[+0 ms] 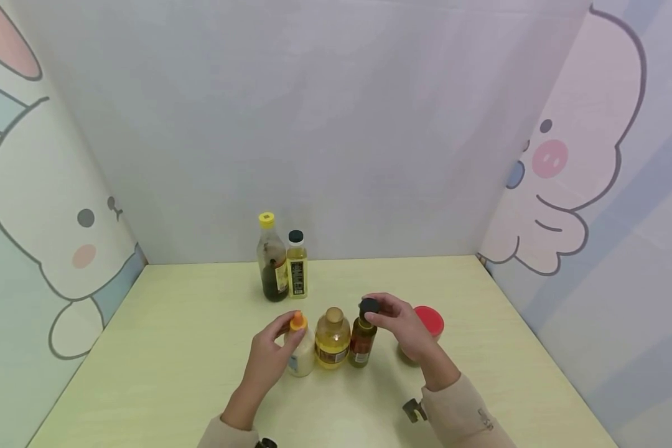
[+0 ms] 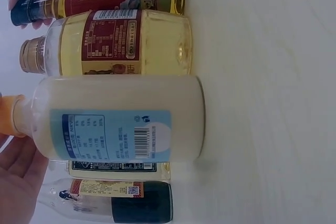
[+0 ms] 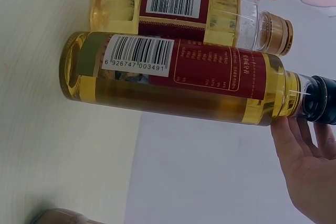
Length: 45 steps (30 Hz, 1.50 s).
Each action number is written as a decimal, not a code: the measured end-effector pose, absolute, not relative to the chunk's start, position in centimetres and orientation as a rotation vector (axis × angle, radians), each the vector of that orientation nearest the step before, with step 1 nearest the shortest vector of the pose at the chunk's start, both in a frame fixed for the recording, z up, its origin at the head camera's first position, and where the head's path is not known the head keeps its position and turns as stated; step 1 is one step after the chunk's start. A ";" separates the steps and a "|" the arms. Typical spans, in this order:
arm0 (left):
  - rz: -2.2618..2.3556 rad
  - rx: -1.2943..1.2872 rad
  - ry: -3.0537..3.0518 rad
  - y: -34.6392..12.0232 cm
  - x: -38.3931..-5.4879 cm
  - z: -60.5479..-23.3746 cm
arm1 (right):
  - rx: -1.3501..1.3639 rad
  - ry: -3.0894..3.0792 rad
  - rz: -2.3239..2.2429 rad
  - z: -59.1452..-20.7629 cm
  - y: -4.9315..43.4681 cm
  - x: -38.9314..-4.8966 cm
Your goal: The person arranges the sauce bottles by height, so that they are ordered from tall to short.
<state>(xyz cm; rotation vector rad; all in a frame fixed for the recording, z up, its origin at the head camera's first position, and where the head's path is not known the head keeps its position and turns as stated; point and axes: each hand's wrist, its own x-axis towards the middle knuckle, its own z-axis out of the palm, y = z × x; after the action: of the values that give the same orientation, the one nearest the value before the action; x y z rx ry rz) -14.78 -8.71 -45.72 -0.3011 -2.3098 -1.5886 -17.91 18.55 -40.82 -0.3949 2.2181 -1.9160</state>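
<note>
Head: left-hand grip (image 1: 266,356) pinches orange-capped white plastic squeeze bottle (image 1: 300,358); right-hand grip (image 1: 405,326) clasps top of slim clear black-capped oil bottle (image 1: 362,342); both on pale-yellow counter (image 1: 201,348). Left wrist: rounded clear gold-capped bottle (image 2: 113,43) between; sideways pull could topple it. Right wrist: high hold may slip.

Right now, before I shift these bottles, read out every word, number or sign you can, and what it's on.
"6 926747 003491": barcode on the slim, black-capped bottle of amber oil.
"NRV%": blue label on the orange-capped white squeeze bottle.
Too small or blurred: their remaining print, and that on the squat, gold-capped clear oil bottle, yellow-capped dark-sauce bottle, square black-capped pale-yellow bottle and beige right sleeve.
</note>
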 end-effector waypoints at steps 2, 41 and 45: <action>-1.598 -0.294 -2.305 -8.7 -14.8 -45.7 | -0.394 2.214 -1.920 -40.8 18.5 -17.9; -1.628 -0.309 -2.360 -9.1 -15.6 -46.1 | -0.244 2.456 -1.942 -40.9 18.0 -17.7; -1.628 -0.305 -2.369 -9.0 -15.5 -45.9 | -0.216 2.446 -1.964 -40.5 18.0 -17.7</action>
<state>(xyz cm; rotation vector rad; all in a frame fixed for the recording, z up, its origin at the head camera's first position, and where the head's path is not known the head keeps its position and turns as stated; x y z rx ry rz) -15.45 -9.03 -45.92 -0.3054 -2.3692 -1.6276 -17.71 17.98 -40.47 -0.2162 2.4465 -1.9640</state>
